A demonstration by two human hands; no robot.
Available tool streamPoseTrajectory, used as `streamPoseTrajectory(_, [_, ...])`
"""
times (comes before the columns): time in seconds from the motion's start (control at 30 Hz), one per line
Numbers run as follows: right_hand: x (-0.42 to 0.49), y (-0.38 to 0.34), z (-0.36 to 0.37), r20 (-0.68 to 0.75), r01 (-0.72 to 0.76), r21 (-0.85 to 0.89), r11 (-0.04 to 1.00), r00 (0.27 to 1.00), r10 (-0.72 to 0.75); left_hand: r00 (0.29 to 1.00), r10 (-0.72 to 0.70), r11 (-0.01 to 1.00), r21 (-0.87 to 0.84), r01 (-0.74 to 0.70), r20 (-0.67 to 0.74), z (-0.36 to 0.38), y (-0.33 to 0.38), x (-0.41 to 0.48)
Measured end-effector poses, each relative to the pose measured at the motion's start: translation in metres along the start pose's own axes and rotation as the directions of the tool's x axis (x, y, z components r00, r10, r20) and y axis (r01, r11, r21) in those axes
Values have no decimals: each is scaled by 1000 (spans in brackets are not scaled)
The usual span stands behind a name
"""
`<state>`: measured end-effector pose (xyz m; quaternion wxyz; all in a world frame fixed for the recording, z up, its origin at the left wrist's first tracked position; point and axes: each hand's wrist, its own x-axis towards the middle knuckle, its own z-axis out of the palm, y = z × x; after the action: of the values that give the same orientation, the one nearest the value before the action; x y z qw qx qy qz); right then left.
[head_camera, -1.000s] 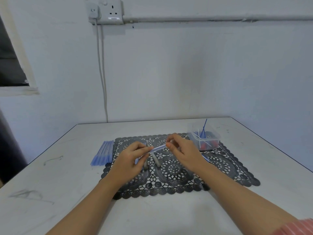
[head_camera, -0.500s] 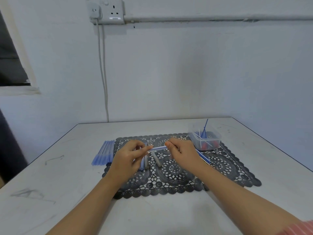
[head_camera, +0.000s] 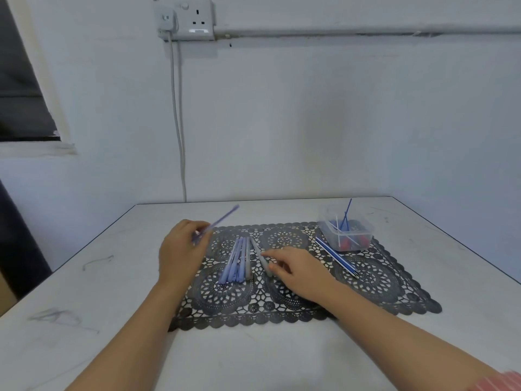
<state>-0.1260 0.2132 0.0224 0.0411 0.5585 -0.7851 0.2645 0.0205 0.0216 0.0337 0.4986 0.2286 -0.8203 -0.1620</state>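
Observation:
My left hand grips a pale blue pen at the left edge of the black lace mat; the pen is blurred and points up and to the right. My right hand reaches over the middle of the mat, and its fingertips and thumb close round a grey pen lying there. Just left of that pen lies a bunch of several pale blue and grey pens, side by side.
A clear plastic tub with blue refills and red parts stands on the mat's far right corner. Thin blue refills lie on the mat in front of it. The white table meets the wall behind; a cable hangs from a socket.
Both hands held one pen between them before. Now the left hand has carried it to the left and tilted it up, and the right hand has dropped to the grey pen on the mat.

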Motion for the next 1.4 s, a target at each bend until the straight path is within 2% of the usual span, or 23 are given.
streamPoseTrajectory(0.1, [0,-2,5,61,-11,-75,997,998,16,975,-218,973,72,220,-42,-8,-16,8])
streamPoseTrajectory(0.23, [2,-3,3,67,-31,-74,997,997,36,891,-444,877,160,454,-91,-17,-42,10])
streamPoseTrajectory(0.37, [4,-3,-2,38,-107,-62,992,993,109,773,-621,750,187,634,-127,-21,-58,8])
streamPoseTrajectory(0.47, [4,-5,-4,34,-184,-66,981,982,186,706,-700,678,208,705,-110,-21,-65,6])
streamPoseTrajectory(0.67, [4,-3,-6,3,-228,-52,972,974,228,652,-754,607,299,736,-75,-19,-68,6])
streamPoseTrajectory(0.87, [3,-2,-7,-56,-303,-137,943,953,298,634,-772,571,383,726,-50,-17,-71,7])
streamPoseTrajectory(1.1, [1,-2,-8,-36,-433,-183,883,900,434,658,-750,586,403,703,-57,-15,-73,7])
streamPoseTrajectory(1.3, [1,-4,-11,16,-466,-198,862,878,478,703,-711,645,395,654,-5,-10,-74,7])
streamPoseTrajectory(1.4, [2,-4,-13,3,-476,-145,868,877,481,791,-612,708,448,545,5,-6,-66,9])
